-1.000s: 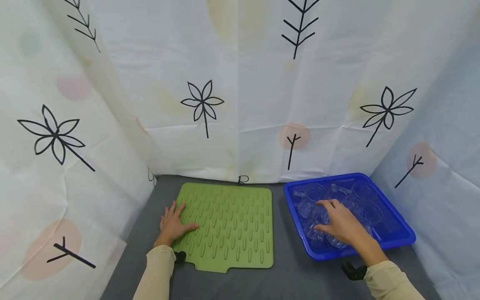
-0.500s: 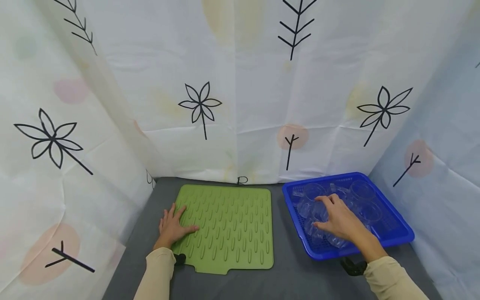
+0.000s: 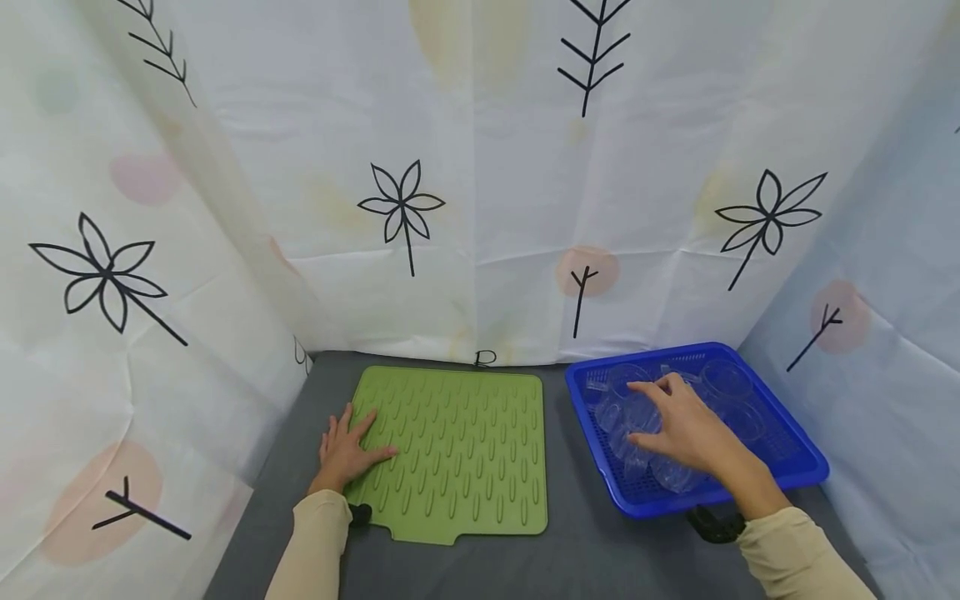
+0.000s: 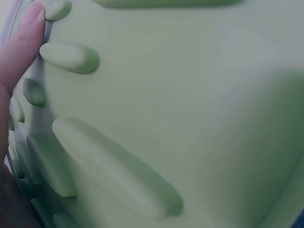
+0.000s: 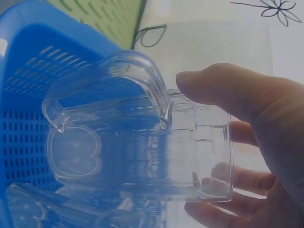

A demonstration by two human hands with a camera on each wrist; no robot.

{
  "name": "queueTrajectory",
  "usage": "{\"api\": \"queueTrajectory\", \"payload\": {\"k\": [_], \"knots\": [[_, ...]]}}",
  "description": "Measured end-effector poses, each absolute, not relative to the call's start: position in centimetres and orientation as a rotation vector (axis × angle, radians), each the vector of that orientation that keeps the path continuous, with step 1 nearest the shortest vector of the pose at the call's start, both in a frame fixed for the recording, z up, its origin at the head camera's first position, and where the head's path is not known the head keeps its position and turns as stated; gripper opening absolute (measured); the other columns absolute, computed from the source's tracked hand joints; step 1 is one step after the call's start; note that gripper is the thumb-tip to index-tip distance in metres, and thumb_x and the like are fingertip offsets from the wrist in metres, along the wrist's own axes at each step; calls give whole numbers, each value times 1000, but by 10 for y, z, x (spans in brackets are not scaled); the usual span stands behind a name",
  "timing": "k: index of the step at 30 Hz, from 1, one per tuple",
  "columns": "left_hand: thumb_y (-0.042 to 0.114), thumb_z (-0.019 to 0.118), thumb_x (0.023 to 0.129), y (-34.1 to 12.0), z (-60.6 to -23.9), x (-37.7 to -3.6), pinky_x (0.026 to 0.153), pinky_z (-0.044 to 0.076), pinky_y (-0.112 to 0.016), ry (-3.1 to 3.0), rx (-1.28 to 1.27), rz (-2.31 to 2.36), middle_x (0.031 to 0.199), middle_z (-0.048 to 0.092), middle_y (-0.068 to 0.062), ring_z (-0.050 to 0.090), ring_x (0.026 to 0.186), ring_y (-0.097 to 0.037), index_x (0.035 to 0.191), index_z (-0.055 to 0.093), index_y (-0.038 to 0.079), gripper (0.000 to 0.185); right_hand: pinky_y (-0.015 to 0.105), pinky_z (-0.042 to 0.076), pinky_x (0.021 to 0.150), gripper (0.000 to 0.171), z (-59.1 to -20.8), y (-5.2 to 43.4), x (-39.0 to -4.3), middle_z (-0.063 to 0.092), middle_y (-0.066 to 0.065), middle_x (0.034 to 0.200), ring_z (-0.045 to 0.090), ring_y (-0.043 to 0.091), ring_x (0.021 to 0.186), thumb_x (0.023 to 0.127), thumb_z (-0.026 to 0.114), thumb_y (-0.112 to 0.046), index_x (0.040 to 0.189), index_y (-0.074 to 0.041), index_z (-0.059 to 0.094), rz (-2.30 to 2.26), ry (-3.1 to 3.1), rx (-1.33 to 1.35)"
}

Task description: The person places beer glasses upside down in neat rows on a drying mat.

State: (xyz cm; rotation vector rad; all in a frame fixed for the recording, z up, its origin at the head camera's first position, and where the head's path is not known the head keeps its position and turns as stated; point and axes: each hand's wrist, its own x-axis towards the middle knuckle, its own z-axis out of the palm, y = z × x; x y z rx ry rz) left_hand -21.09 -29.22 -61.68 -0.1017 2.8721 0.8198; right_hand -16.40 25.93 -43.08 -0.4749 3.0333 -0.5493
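A white curtain (image 3: 480,183) printed with black flowers and twigs hangs round the scene on the left, far and right sides, and a grey surface (image 3: 570,542) lies below it. On the surface, left of the middle, lies a green mat (image 3: 457,450) with rows of raised ribs, flat and square to the far curtain. To its right, just beside it but apart, sits a blue basket (image 3: 787,479) with slotted walls, holding a heap of clear cups (image 3: 731,379) with handles, some lying on their sides. The left hand (image 3: 347,450) rests flat on the near left part of the mat, its fingers (image 4: 21,45) straight and spread, palm down, with the thumb pointing right across the ribs; the left wrist view shows one fingertip lying against a rib. The right hand (image 3: 686,429) is over the middle of the basket, fingers (image 5: 223,88) curled around a clear cup (image 5: 142,137). In the right wrist view this cup lies on its side with its handle upward, the thumb on its upper wall and the other fingers under it near the rim, just above the other cups in the basket. Both arms wear cream sleeves (image 3: 315,542), and a dark band (image 3: 716,525) shows at the right wrist.
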Motion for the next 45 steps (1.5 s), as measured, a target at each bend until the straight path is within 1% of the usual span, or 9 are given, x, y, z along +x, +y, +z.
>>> {"api": "queueTrajectory", "payload": {"k": [6, 12, 19, 23, 26, 29, 35, 41, 45], "knots": [[60, 72, 88, -295, -618, -213, 122, -3, -73, 2856, -109, 782, 173, -6, -19, -13, 155, -52, 162, 31, 23, 93, 27, 41, 58, 75, -419, 259, -161, 50, 21, 117, 50, 16, 77, 83, 85, -37, 145, -10, 54, -523, 3047, -455], [56, 65, 95, -296, -616, -213, 121, -4, -74, 2864, -111, 848, 172, -3, -20, -11, 155, -54, 161, 34, 21, 81, 28, 42, 59, 77, -408, 261, -163, 50, 23, 122, 52, 17, 77, 83, 84, -43, 147, -12, 53, -526, 3046, -431], [57, 62, 96, -300, -622, -213, 120, -6, -74, 2884, -95, 845, 172, -5, -20, -12, 155, -53, 161, 33, 22, 79, 29, 44, 60, 82, -394, 260, -167, 51, 23, 124, 53, 18, 78, 80, 83, -54, 146, -15, 53, -549, 3026, -422], [54, 63, 97, -299, -620, -214, 120, -5, -74, 2876, -102, 856, 172, -4, -20, -12, 155, -54, 161, 34, 22, 78, 31, 47, 63, 85, -384, 257, -167, 51, 23, 125, 54, 18, 78, 80, 82, -59, 147, -15, 53, -559, 3017, -434], [52, 62, 98, -297, -617, -215, 120, -6, -74, 2852, -118, 849, 172, -5, -19, -13, 155, -53, 161, 32, 22, 76, 34, 50, 65, 84, -379, 255, -167, 51, 23, 126, 56, 19, 80, 81, 81, -57, 147, -15, 52, -568, 3019, -452], [54, 60, 99, -297, -616, -215, 122, -6, -73, 2837, -131, 816, 173, -7, -18, -15, 155, -52, 162, 30, 24, 76, 37, 51, 67, 79, -375, 253, -165, 52, 22, 125, 57, 22, 83, 83, 82, -51, 146, -14, 53, -583, 3044, -478], [64, 63, 92, -300, -619, -218, 121, -5, -74, 2833, -126, 789, 173, -9, -18, -16, 155, -52, 163, 28, 24, 88, 43, 54, 70, 74, -374, 244, -163, 54, 18, 123, 61, 32, 99, 83, 83, -47, 143, -14, 55, -672, 3155, -583], [66, 65, 90, -300, -619, -219, 120, -6, -75, 2828, -119, 786, 172, -10, -18, -17, 155, -53, 163, 27, 25, 92, 43, 53, 74, 69, -379, 233, -167, 53, 13, 117, 59, 29, 103, 84, 84, -38, 141, -12, 55, -779, 3264, -673], [62, 65, 92, -296, -618, -215, 120, -7, -75, 2838, -99, 811, 172, -8, -20, -16, 154, -54, 163, 29, 22, 88, 47, 56, 76, 69, -382, 228, -172, 55, 14, 123, 62, 31, 104, 84, 85, -30, 143, -11, 53, -926, 3282, -713]]}}
